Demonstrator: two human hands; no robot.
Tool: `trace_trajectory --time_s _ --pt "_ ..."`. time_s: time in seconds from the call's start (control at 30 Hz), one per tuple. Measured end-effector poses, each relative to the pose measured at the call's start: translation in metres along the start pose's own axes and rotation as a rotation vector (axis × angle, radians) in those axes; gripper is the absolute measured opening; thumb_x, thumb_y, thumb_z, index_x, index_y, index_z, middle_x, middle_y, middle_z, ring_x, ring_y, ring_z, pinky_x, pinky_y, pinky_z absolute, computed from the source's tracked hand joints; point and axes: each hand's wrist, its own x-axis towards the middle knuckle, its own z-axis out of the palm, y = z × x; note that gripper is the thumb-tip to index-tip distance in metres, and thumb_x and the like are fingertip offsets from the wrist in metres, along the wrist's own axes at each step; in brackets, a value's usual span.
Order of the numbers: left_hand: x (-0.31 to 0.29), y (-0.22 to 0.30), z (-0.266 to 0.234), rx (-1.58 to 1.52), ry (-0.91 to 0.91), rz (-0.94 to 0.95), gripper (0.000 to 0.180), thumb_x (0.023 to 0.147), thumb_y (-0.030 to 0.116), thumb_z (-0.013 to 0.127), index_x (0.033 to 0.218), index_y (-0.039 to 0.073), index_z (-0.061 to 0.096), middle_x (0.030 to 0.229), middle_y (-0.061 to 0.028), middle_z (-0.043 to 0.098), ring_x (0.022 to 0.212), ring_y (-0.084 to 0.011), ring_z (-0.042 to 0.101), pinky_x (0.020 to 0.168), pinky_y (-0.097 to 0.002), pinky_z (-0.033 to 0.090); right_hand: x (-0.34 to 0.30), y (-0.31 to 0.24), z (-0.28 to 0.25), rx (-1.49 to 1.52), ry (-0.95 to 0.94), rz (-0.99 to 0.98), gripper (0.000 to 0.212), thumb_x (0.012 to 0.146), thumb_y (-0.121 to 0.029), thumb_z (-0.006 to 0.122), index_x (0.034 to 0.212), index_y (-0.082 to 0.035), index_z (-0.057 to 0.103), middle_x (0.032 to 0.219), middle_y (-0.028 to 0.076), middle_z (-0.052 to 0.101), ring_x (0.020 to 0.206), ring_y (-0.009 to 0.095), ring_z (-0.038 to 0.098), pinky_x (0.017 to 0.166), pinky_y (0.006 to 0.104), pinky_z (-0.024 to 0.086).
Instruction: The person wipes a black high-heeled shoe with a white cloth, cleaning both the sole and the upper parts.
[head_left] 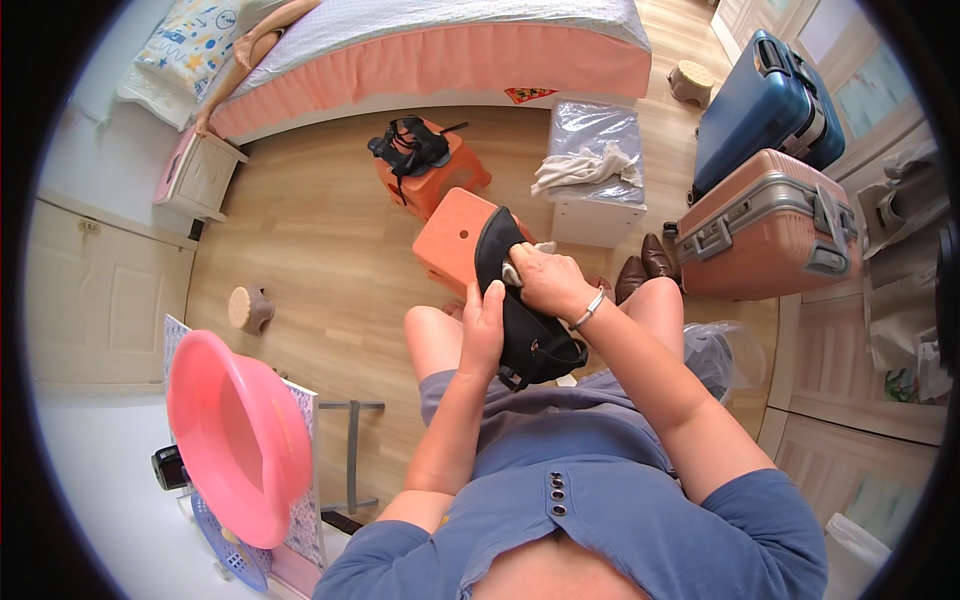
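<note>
My left hand (484, 325) grips the near-left edge of a black shoe (532, 345), as I judge it by shape, with the thumb lying along its upper side. My right hand (552, 284) comes across from the right, fingers closed on a white cloth (510, 275) and pressed against the shoe's upper part; the fingertips are partly hidden. The shoe is held up above my lap — its long axis runs from the far end, leaning left, down to the strapped end near my body. The right hand is nearer that far end, while the left steadies the side around the middle.

Just beyond the far end stands an orange stool (446, 240), and behind it a second orange stool (452, 182) carries a black strapped item (415, 148). To the right is a white box (595, 225) with pale crumpled fabric (590, 168) on its top. Brown leather shoes (640, 272) sit on the floor near my right knee, beside a pink suitcase (740, 240); a blue suitcase (755, 115) stands behind that. Well off to my left is a pink basin (285, 425) — and across the room, a bed (450, 65).
</note>
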Motion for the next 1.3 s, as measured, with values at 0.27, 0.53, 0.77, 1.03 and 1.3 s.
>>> trace_trajectory --time_s 0.27,0.53,0.77,1.03,1.3 --pt "-0.005 0.037 -0.008 0.169 0.078 0.124 0.023 0.088 0.022 0.045 0.098 0.001 0.048 0.087 -0.0017 0.051 0.079 -0.0078 0.045 0.072 -0.0213 0.039 -0.048 -0.013 -0.013 0.108 -0.001 -0.308 0.035 0.065 -0.003 0.052 0.099 -0.008 0.051 0.09 0.011 0.058 0.08 0.03 0.058 0.066 0.0395 0.046" --pt "-0.006 0.031 -0.014 0.258 -0.06 0.264 0.035 0.082 0.019 0.046 0.11 -0.002 0.047 0.086 -0.0023 0.053 0.074 -0.0076 0.046 0.065 -0.0204 0.039 -0.059 -0.025 -0.008 0.382 -0.477 -0.28 0.006 0.062 -0.003 0.05 0.068 -0.002 0.053 0.053 0.015 0.054 0.052 0.03 0.056 0.05 0.0355 0.044" --pt "-0.013 0.029 -0.018 0.397 -0.054 0.281 0.042 0.081 0.029 0.041 0.109 -0.002 0.049 0.086 -0.0075 0.056 0.079 -0.0135 0.05 0.073 -0.0256 0.04 -0.058 -0.017 -0.009 1.288 -0.68 0.256 0.009 0.063 0.0 0.046 0.068 0.002 0.052 0.046 0.008 0.049 0.035 0.015 0.049 0.029 0.0247 0.033" --pt "0.001 0.008 -0.032 -0.63 0.099 -0.087 0.055 0.085 0.047 0.038 0.109 -0.002 0.048 0.103 -0.0129 0.055 0.091 -0.022 0.055 0.082 -0.0296 0.044 -0.062 0.023 0.016 2.343 -0.378 0.248 0.034 0.069 -0.015 0.038 0.095 0.001 0.053 0.061 0.012 0.055 0.035 0.014 0.036 0.04 0.0242 0.032" --pt "-0.01 0.036 -0.007 -0.344 0.106 -0.034 0.051 0.083 0.045 0.042 0.096 -0.003 0.055 0.085 -0.0099 0.06 0.075 -0.0152 0.058 0.068 -0.0246 0.046 -0.067 -0.008 -0.043 1.014 -0.035 -0.002 0.03 0.075 -0.01 0.053 0.105 -0.005 0.052 0.078 0.008 0.056 0.05 0.018 0.05 0.049 0.0302 0.042"
